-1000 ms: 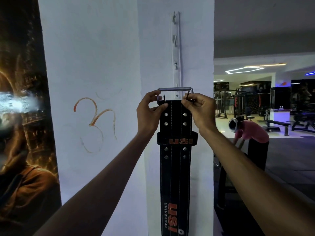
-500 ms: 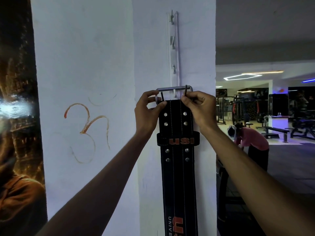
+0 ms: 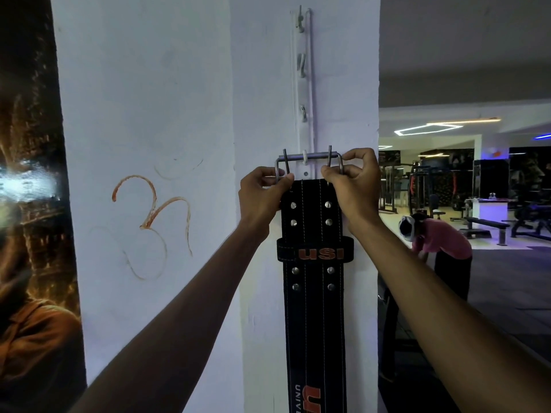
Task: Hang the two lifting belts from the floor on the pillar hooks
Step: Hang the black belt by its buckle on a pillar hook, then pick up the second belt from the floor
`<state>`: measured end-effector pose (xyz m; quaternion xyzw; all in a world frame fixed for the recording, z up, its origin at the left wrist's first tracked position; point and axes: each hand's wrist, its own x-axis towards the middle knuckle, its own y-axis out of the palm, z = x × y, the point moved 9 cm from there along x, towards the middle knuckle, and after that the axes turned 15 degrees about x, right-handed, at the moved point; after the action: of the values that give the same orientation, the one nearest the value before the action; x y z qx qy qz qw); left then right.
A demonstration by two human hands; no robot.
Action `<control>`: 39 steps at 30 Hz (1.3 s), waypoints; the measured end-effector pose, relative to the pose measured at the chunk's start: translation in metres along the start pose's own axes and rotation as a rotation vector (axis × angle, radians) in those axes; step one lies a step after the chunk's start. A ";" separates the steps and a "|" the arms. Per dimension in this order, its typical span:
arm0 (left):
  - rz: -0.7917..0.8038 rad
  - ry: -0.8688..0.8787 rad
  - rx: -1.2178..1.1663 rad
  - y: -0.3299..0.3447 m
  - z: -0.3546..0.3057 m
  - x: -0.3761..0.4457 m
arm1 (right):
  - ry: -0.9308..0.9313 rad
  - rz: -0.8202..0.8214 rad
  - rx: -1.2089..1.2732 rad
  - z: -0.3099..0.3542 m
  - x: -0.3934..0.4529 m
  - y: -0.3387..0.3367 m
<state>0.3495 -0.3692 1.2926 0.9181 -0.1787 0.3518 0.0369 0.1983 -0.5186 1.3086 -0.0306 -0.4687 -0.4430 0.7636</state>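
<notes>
your left hand (image 3: 262,195) and right hand (image 3: 354,186) each pinch a lower corner of the buckle (image 3: 310,162), whose top bar now sits just above your knuckles on the lowest hook (image 3: 304,158) of the pillar (image 3: 268,84), where half a second ago it stood a shade lower against the rail. the belt (image 3: 314,308) hangs straight down between your wrists, flat to the pillar, so this one looks all but hung and ready for you to let go. three hooks above your hands are bare, and the second belt is out of view.
</notes>
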 end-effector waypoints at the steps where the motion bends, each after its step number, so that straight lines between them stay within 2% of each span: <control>1: 0.007 -0.024 0.000 0.001 -0.001 0.001 | 0.015 -0.015 -0.010 0.000 0.001 0.000; 5: 0.055 -0.051 -0.021 0.003 -0.002 -0.002 | 0.002 -0.013 -0.021 0.001 -0.004 0.001; 10: 0.071 0.026 0.011 -0.001 0.004 -0.017 | -0.092 -0.024 0.005 0.005 -0.020 -0.009; 12: 0.048 0.047 0.074 -0.005 0.008 -0.024 | -0.171 -0.085 -0.048 0.012 -0.035 -0.017; 14: 0.007 0.071 0.147 -0.010 0.010 -0.033 | -0.336 -0.108 -0.163 0.027 -0.055 -0.022; 17: -0.135 0.129 0.259 -0.024 0.012 -0.055 | -0.553 0.013 -0.288 0.041 -0.093 -0.019; 20: -0.227 0.163 0.338 -0.038 0.028 -0.087 | -0.594 0.177 -0.354 0.029 -0.142 -0.017; 24: -0.213 0.070 0.453 -0.065 0.097 -0.150 | -0.424 0.400 -0.339 -0.030 -0.236 -0.021; 27: -0.101 -0.087 0.617 -0.097 0.170 -0.214 | -0.141 0.569 -0.327 -0.087 -0.325 -0.017; 31: 0.005 -0.322 0.793 -0.173 0.258 -0.315 | 0.204 0.738 -0.380 -0.150 -0.460 -0.012; 35: 0.092 -0.572 0.912 -0.269 0.343 -0.444 | 0.450 0.886 -0.449 -0.193 -0.604 -0.003; 39: 0.127 -0.809 0.917 -0.367 0.410 -0.579 | 0.642 1.070 -0.515 -0.230 -0.755 0.009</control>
<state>0.3403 0.0690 0.6251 0.8888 -0.0634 0.0181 -0.4535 0.2361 -0.1303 0.6229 -0.3065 -0.0184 -0.0883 0.9476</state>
